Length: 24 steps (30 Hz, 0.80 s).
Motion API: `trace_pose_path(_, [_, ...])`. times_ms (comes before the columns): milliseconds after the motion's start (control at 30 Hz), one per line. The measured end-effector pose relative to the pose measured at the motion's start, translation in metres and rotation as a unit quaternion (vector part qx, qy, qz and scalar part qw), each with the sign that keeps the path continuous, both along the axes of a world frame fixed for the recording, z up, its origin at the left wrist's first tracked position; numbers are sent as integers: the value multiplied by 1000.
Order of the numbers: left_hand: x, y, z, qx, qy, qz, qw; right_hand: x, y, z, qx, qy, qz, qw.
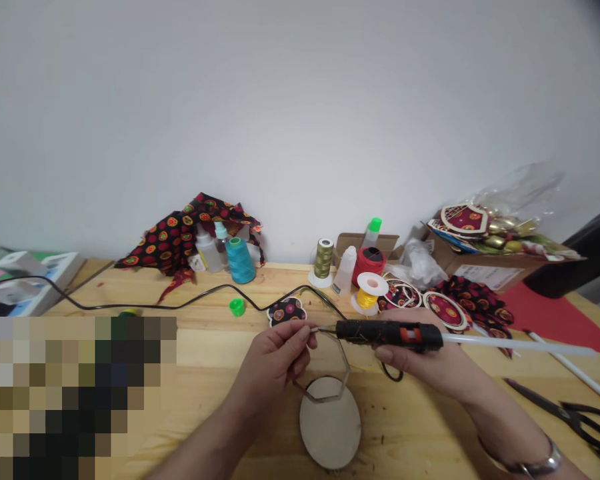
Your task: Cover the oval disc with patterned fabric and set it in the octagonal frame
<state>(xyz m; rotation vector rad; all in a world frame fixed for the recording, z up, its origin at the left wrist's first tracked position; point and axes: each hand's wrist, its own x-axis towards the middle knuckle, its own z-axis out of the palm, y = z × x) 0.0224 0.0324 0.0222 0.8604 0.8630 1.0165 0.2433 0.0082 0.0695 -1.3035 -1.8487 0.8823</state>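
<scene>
Bare table (205,353) is open left of the hands, up to the black cord (180,303). Thread spools (240,261) and patterned fabric (180,233) crowd the wall edge; scissors (570,417) lie far right. Light wood top, white wall. Left hand (280,353) pinches the hexagon frame (349,365) at its top corner, above the wooden oval (330,427). Right hand (425,363) is clamped round the glue gun (387,333), nozzle at the frame just beside the left fingertips.

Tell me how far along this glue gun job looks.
Done: round pieces covered in red patterned fabric lie near the thread spools. In hand: the left hand pinches a thin hexagonal frame while the right hand points the black glue gun at its corner. Left: the plain oval wooden disc lies bare.
</scene>
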Motion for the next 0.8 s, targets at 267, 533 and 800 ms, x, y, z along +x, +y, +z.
trace_pose_path(267, [1, 1, 0, -2, -1, 2, 1000, 1, 1, -1, -7, 7, 4, 1000])
trace_pose_path(533, [0, 1, -2, -4, -8, -5, 1000, 2, 0, -2, -19, 13, 10, 1000])
trace_pose_path(800, [0, 0, -2, -6, -12, -6, 1000, 1, 1, -3, -19, 27, 7, 999])
